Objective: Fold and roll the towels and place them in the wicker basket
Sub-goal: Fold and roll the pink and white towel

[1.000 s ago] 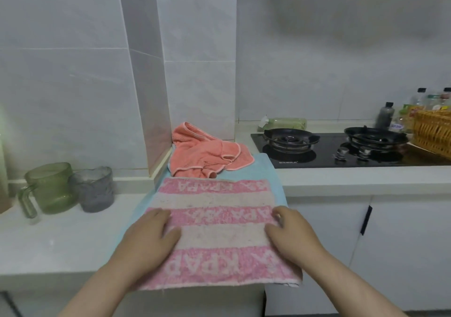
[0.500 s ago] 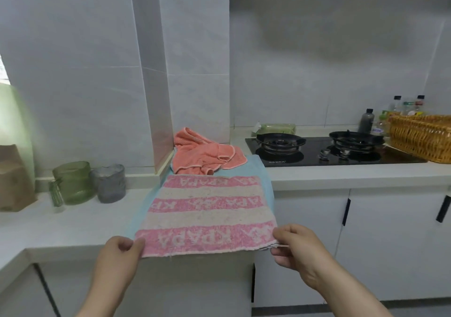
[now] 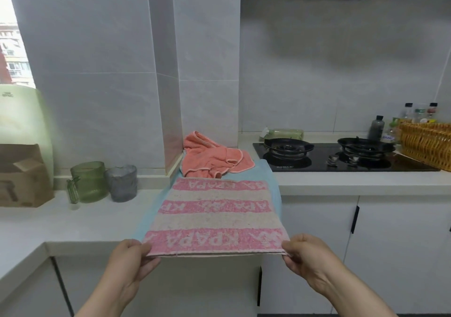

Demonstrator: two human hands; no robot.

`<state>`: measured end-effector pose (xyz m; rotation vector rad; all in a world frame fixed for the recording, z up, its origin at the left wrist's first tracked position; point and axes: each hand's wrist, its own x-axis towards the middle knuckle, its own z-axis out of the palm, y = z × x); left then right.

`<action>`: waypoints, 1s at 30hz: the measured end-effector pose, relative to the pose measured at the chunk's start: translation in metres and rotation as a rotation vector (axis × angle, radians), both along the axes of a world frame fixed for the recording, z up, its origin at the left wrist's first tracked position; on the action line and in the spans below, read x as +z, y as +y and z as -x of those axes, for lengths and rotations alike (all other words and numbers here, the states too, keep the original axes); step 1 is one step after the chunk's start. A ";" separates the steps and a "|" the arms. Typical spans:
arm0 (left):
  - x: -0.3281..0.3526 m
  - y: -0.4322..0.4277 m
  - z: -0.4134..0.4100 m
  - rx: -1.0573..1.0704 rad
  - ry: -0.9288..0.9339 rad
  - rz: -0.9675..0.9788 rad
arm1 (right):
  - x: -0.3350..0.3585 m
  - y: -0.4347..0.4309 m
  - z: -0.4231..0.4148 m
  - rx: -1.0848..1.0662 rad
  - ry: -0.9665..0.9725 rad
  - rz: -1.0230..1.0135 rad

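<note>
Fingers (image 3: 136, 244): left hand (image 3: 129, 260) and right hand (image 3: 302, 255) each pinch a near corner of the pink striped towel (image 3: 214, 219).
Towel: lower centre, on a blue towel (image 3: 274, 187) on the bench (image 3: 73, 224). Its long axis seemingly runs up-frame from the fingers.
Wicker basket (image 3: 427, 143): right edge, nearer the right hand.

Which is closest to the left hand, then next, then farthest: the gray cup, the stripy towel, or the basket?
1. stripy towel: the left hand pinches its near corner.
2. gray cup: behind, slightly left.
3. basket: far right.
</note>
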<state>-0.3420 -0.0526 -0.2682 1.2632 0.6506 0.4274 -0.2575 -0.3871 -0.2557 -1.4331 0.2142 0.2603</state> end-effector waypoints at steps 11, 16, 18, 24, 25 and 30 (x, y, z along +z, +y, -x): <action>0.023 0.011 0.020 -0.195 -0.213 -0.338 | 0.023 -0.007 0.013 0.092 -0.504 0.327; 0.040 0.007 0.023 -0.133 -0.098 -0.871 | 0.026 -0.009 0.011 0.104 -0.608 0.405; 0.043 0.007 0.021 -0.074 -0.087 -1.033 | 0.028 -0.009 0.010 0.076 -0.647 0.440; 0.050 0.012 0.030 -0.057 -0.120 -0.979 | 0.040 -0.020 0.018 0.091 -0.650 0.410; 0.053 0.012 0.033 -0.065 -0.129 -0.964 | 0.042 -0.022 0.019 0.111 -0.649 0.410; 0.063 0.015 0.046 -0.102 -0.159 -0.911 | 0.055 -0.027 0.030 0.172 -0.601 0.347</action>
